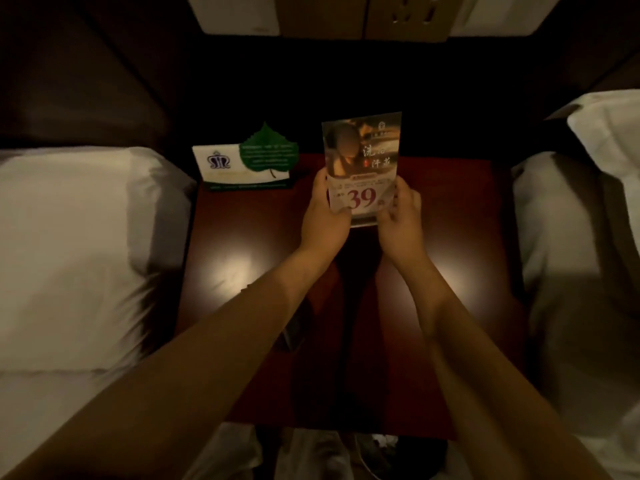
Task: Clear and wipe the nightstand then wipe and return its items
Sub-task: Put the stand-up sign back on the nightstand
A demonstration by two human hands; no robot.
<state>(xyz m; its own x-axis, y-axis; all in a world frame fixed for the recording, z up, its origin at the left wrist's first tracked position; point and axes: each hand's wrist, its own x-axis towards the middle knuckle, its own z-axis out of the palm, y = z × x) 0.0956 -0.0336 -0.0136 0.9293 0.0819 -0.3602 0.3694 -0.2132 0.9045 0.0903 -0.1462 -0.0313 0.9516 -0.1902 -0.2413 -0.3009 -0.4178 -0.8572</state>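
A glossy dark red nightstand [242, 237] fills the middle of the view. Both my hands hold an upright clear stand with a printed advert card [363, 157] marked "39", near the nightstand's back centre. My left hand [323, 209] grips its lower left edge and my right hand [401, 213] its lower right edge. The stand's base is at or just above the tabletop; I cannot tell which. A white tent card with a green leaf [246, 164] stands at the back left corner. A dark flat object [294, 327] lies under my left forearm, mostly hidden.
White bedding and a pillow [76, 244] press against the nightstand's left side, and another bed [581, 258] against its right. A dark headboard wall with a light panel [346, 15] rises behind. The floor and pale clutter [311, 455] show below the front edge.
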